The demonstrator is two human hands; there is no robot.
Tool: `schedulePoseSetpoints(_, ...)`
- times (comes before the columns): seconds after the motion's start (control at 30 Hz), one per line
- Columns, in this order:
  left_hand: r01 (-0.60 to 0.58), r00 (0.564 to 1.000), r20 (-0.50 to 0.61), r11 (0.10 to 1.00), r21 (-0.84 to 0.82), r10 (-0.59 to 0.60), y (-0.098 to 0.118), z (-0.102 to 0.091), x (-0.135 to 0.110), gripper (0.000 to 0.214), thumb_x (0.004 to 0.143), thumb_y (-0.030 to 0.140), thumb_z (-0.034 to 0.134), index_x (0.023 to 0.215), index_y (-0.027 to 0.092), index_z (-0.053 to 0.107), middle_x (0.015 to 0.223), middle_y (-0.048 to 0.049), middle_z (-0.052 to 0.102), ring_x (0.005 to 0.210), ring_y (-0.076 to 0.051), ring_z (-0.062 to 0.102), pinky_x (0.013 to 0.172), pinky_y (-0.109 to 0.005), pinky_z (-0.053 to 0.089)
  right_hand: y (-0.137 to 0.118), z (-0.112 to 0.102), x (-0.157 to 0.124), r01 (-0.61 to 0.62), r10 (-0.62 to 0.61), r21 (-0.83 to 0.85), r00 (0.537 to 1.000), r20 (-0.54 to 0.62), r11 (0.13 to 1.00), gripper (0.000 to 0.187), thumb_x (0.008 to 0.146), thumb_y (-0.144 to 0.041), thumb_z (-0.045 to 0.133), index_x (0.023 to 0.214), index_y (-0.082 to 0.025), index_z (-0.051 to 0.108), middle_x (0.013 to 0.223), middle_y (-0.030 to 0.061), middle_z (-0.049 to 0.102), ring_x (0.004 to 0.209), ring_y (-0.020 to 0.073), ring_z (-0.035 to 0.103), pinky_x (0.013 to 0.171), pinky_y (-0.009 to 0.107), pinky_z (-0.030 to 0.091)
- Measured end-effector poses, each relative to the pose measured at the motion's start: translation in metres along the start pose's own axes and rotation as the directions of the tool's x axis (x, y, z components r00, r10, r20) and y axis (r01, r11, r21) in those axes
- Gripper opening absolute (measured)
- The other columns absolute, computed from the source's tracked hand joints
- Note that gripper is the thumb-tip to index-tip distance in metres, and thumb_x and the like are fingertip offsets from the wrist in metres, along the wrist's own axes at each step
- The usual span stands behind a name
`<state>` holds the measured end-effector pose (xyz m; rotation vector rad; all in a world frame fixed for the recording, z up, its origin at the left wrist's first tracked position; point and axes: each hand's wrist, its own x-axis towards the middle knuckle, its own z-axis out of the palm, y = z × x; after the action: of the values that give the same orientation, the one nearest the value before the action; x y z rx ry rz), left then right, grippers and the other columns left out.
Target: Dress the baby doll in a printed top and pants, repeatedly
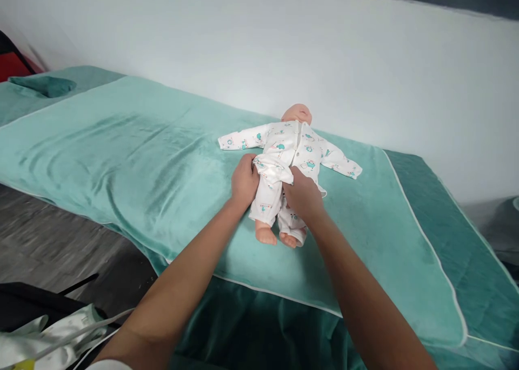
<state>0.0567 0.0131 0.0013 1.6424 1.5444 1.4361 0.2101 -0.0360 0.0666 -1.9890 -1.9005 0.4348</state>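
Note:
A baby doll lies on its back on the bed, head toward the wall and bare feet toward me. It wears a white printed top with both sleeves spread wide, and matching pants. At the doll's waist, on the left side, my left hand is closed on the pants' waistband. My right hand pinches the bunched waistband near the middle and covers part of the doll's right-hand leg. The top's front hem hangs loose beside my right hand.
A light green velvet cover with white piping spreads over the bed against a white wall. White printed cloth and a cable lie at the lower left. Dark grey floor shows beside the bed.

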Motion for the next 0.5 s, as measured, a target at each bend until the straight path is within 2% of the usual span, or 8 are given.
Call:
schedulePoseSetpoints(0.07, 0.017, 1.000, 0.006, 0.997, -0.072, -0.017, -0.001, -0.002, -0.001, 0.020, 0.088, 0.017, 0.052, 0.104, 0.018, 0.063, 0.100, -0.0061, 0.069, 0.090, -0.020, 0.059, 0.081, -0.031, 0.042, 0.000, 0.003, -0.002, 0.012, -0.013, -0.048, 1.000, -0.026, 0.999, 0.017, 0.095, -0.033, 0.043, 0.097, -0.025, 0.057, 0.074, 0.0073, 0.065, 0.070, 0.0262, 0.060, 0.060, 0.032, 0.030)
schedulePoseSetpoints(0.17, 0.074, 0.997, 0.058, 0.953, -0.293, -0.059, -0.003, -0.008, -0.004, 0.019, 0.080, 0.016, 0.056, 0.097, 0.019, 0.064, 0.098, -0.0030, 0.069, 0.092, -0.018, 0.061, 0.083, -0.029, 0.045, 0.002, 0.002, -0.011, 0.027, -0.028, -0.075, 1.000, -0.014, 0.997, 0.013, 0.093, -0.032, 0.048, 0.096, -0.025, 0.058, 0.082, 0.0070, 0.069, 0.076, 0.0268, 0.063, 0.060, 0.032, 0.030)
schedulePoseSetpoints(0.23, 0.117, 0.992, 0.100, 0.904, -0.412, -0.083, -0.006, -0.012, -0.005, 0.019, 0.074, 0.016, 0.057, 0.091, 0.019, 0.065, 0.094, -0.0012, 0.069, 0.090, -0.018, 0.061, 0.081, -0.028, 0.045, 0.006, -0.004, -0.020, 0.041, -0.041, -0.007, 0.999, 0.025, 0.999, 0.013, 0.090, -0.033, 0.053, 0.100, -0.025, 0.057, 0.085, 0.0049, 0.070, 0.076, 0.0254, 0.064, 0.061, 0.031, 0.033)
schedulePoseSetpoints(0.3, 0.142, 0.986, 0.143, 0.855, -0.500, -0.081, -0.009, -0.016, -0.007, 0.019, 0.069, 0.015, 0.057, 0.085, 0.019, 0.067, 0.087, 0.0001, 0.068, 0.084, -0.017, 0.059, 0.078, -0.028, 0.044, 0.012, -0.011, -0.029, 0.098, -0.104, 0.136, 0.994, 0.035, 0.986, 0.022, 0.090, -0.039, 0.059, 0.106, -0.025, 0.057, 0.089, 0.0029, 0.070, 0.076, 0.0230, 0.063, 0.064, 0.031, 0.038)
schedulePoseSetpoints(0.4, 0.175, 0.977, 0.203, 0.777, -0.604, -0.063, -0.011, -0.020, -0.010, 0.015, 0.069, 0.019, 0.055, 0.078, 0.018, 0.068, 0.076, -0.0003, 0.063, 0.075, -0.016, 0.055, 0.070, -0.027, 0.041, 0.026, -0.024, -0.034, 0.254, -0.240, 0.407, 0.967, -0.086, 0.877, 0.031, 0.093, -0.050, 0.058, 0.111, -0.025, 0.056, 0.099, 0.0030, 0.070, 0.084, 0.0207, 0.063, 0.073, 0.032, 0.045)
schedulePoseSetpoints(0.47, 0.223, 0.966, 0.245, 0.767, -0.602, -0.088, -0.008, -0.023, -0.008, 0.015, 0.076, 0.026, 0.056, 0.077, 0.017, 0.068, 0.072, -0.0009, 0.060, 0.070, -0.015, 0.051, 0.065, -0.028, 0.039, 0.036, -0.030, -0.030, 0.312, -0.234, 0.510, 0.949, -0.213, 0.801, 0.031, 0.099, -0.052, 0.046, 0.109, -0.024, 0.056, 0.102, 0.0041, 0.069, 0.088, 0.0195, 0.064, 0.079, 0.033, 0.048)
schedulePoseSetpoints(0.5, 0.247, 0.957, 0.268, 0.786, -0.567, -0.108, -0.004, -0.023, -0.005, 0.017, 0.079, 0.030, 0.057, 0.078, 0.017, 0.067, 0.070, -0.0005, 0.058, 0.067, -0.014, 0.049, 0.063, -0.028, 0.037, 0.040, -0.032, -0.026, 0.308, -0.198, 0.511, 0.945, -0.258, 0.802, 0.031, 0.101, -0.052, 0.042, 0.107, -0.024, 0.056, 0.102, 0.0044, 0.069, 0.087, 0.0191, 0.063, 0.080, 0.034, 0.048)
